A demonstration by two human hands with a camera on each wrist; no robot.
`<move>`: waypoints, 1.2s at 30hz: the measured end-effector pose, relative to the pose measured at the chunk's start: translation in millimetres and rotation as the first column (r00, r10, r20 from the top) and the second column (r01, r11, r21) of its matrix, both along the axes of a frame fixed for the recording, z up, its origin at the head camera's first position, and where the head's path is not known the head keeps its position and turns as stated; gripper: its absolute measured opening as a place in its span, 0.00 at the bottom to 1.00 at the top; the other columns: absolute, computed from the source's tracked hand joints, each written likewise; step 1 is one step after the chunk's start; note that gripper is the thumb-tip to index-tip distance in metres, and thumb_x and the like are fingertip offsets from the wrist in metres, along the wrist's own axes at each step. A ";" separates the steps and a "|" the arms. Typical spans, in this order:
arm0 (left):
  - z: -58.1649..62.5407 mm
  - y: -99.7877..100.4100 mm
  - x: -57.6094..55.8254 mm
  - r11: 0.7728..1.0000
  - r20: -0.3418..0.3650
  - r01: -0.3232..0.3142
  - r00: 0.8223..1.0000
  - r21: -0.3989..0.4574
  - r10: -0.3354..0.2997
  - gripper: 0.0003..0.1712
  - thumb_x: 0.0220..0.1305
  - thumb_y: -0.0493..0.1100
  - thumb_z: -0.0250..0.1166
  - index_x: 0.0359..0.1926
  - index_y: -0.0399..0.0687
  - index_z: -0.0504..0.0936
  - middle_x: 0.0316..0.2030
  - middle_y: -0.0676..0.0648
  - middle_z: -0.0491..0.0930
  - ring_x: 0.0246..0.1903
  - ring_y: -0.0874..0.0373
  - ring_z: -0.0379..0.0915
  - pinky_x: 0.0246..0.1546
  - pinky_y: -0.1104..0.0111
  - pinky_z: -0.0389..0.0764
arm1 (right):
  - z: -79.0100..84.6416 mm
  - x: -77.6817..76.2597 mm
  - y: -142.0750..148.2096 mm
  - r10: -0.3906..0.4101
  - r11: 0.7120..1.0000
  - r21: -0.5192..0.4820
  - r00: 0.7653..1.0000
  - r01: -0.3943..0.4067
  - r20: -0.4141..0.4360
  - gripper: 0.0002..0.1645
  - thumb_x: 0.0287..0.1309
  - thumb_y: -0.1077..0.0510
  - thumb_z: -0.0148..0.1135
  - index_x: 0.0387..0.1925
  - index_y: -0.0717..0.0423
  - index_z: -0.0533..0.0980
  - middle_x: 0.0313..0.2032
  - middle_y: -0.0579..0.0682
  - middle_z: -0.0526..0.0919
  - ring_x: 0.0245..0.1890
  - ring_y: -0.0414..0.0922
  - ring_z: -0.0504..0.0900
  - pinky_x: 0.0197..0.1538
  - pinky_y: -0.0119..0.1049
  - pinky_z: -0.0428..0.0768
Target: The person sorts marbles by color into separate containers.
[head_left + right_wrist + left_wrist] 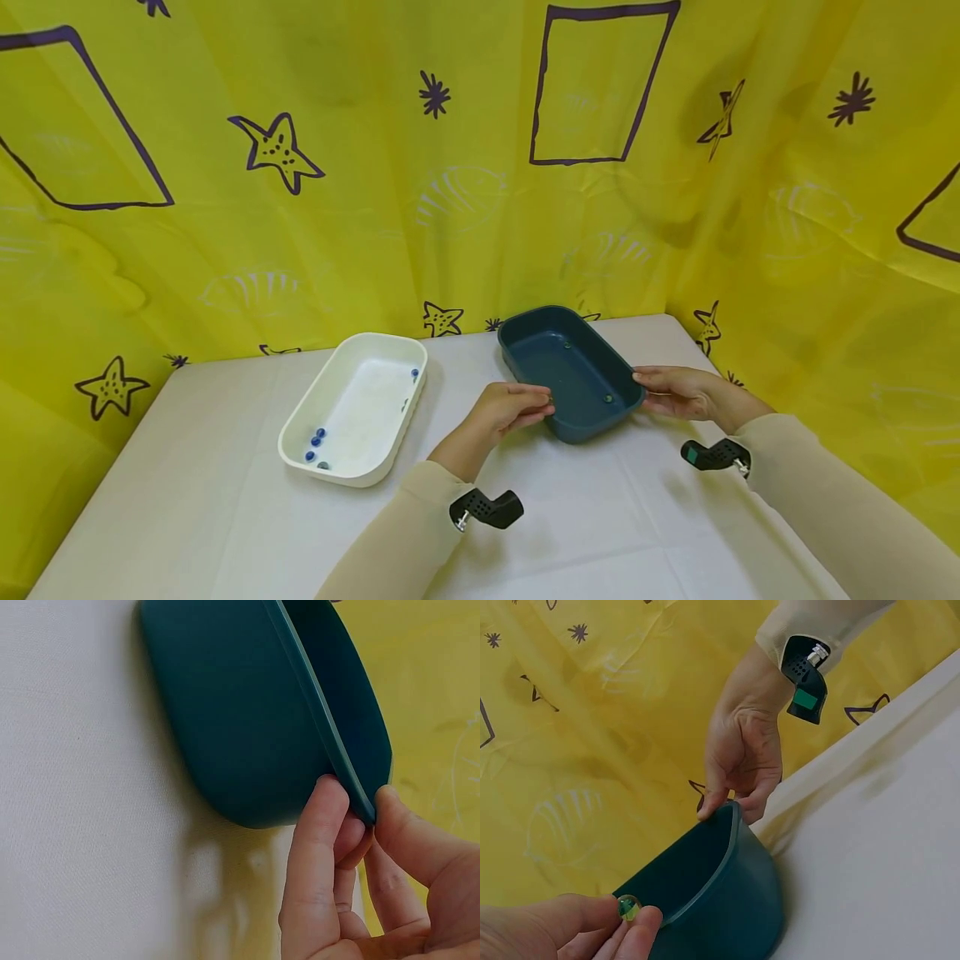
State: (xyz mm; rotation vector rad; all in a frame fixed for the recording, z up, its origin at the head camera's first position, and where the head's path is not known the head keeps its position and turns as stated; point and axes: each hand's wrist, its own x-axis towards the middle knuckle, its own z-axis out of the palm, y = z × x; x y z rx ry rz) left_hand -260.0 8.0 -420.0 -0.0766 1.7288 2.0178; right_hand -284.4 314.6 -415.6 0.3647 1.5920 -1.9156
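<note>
Between the left hand's (504, 410) thumb and fingertips is a clear green glass marble (628, 908), pinched at the near left rim of a dark teal tray (564, 379). At the tray's right corner, the right hand (684, 392) grips the rim, thumb on the inner side and fingers against the outer wall. Inside the teal tray lie a green marble (608, 399) near the right end and another green marble (567, 344) toward the back. The right wrist view shows the rim held closely, with the tray's inside mostly hidden.
A white tray (367, 400) stands to the left, holding several blue marbles (316, 442) and a greenish marble (322, 465) near its front. Both trays rest on a white-covered table (225, 500). A yellow patterned curtain (360, 233) hangs behind and to the right.
</note>
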 end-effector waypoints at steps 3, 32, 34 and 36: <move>1.1 0.2 0.9 1.000 -0.002 0.000 1.000 0.001 0.000 0.15 0.63 0.31 0.65 0.51 0.29 0.82 0.45 0.36 0.85 0.40 0.54 0.86 0.42 0.71 0.86 | 0.3 -0.1 -0.4 -0.003 1.000 0.009 1.000 0.003 0.000 0.15 0.71 0.64 0.52 0.33 0.46 0.81 0.33 0.48 0.83 0.33 0.40 0.84 0.44 0.32 0.86; -0.8 -14.6 5.1 1.000 -0.022 -0.004 1.000 -0.020 0.003 0.16 0.68 0.35 0.61 0.54 0.31 0.80 0.47 0.36 0.84 0.45 0.48 0.84 0.44 0.67 0.86 | -0.1 0.0 -0.7 -0.002 1.000 0.026 1.000 0.002 -0.003 0.12 0.69 0.63 0.55 0.33 0.45 0.80 0.34 0.47 0.83 0.34 0.39 0.83 0.46 0.32 0.86; -0.6 -20.3 5.3 0.999 -0.018 -0.004 1.000 -0.038 0.004 0.16 0.68 0.36 0.62 0.54 0.32 0.80 0.47 0.37 0.84 0.46 0.48 0.84 0.44 0.67 0.86 | 0.1 0.5 -0.7 -0.005 1.000 0.025 1.000 0.005 -0.001 0.12 0.69 0.63 0.55 0.33 0.45 0.80 0.34 0.48 0.83 0.34 0.39 0.83 0.46 0.33 0.86; -1.0 -26.2 4.7 0.998 -0.015 -0.011 1.000 -0.064 0.010 0.17 0.67 0.37 0.63 0.54 0.33 0.81 0.47 0.37 0.85 0.45 0.49 0.85 0.43 0.67 0.86 | 0.3 0.7 -0.6 -0.008 1.000 0.025 1.000 0.008 0.002 0.12 0.69 0.63 0.56 0.33 0.45 0.81 0.34 0.48 0.83 0.33 0.40 0.83 0.46 0.33 0.86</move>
